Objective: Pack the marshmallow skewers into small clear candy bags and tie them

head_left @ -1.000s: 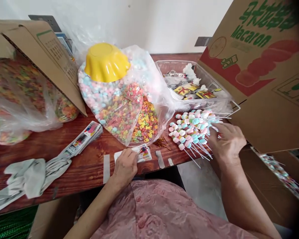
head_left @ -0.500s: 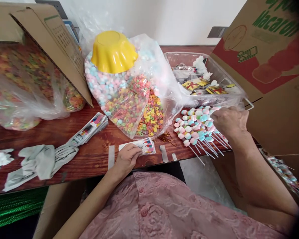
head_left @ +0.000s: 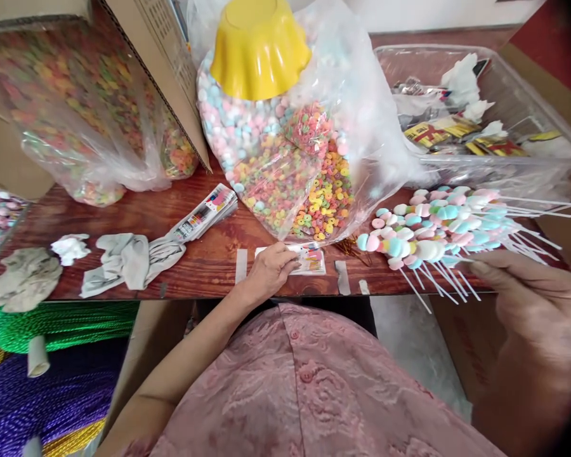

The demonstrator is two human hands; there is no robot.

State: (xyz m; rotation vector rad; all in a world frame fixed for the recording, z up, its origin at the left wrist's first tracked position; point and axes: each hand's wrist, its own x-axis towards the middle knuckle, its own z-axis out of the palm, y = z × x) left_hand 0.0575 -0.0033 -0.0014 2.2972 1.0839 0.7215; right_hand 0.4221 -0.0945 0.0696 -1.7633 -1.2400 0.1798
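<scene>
My left hand (head_left: 270,271) rests at the table's front edge, its fingers pinched on a small stack of printed packets (head_left: 311,259). My right hand (head_left: 528,289) is low at the right, off the table's edge, and somewhat blurred. Its thumb and fingers are closed on the stick of a candy skewer (head_left: 400,246) whose pastel pieces point left. The skewer comes out of a pile of like candy skewers (head_left: 457,209) lying on the wooden table (head_left: 137,216). Just behind my left hand is a clear bag of coloured ring sweets (head_left: 285,184).
A yellow bowl (head_left: 259,44) sits upside down on the bag. A clear tray (head_left: 514,168) of wrappers stands back right. A cardboard box (head_left: 162,57) with bagged sweets is at the left. Grey cloths (head_left: 128,260), another packet stack (head_left: 204,212) and tape strips (head_left: 240,265) lie near the front. Cord spools (head_left: 52,324) sit below.
The view has dropped and moved closer. My right hand has pulled back from the skewer pile toward me, drawing a skewer with it. My left hand stays on the packets.
</scene>
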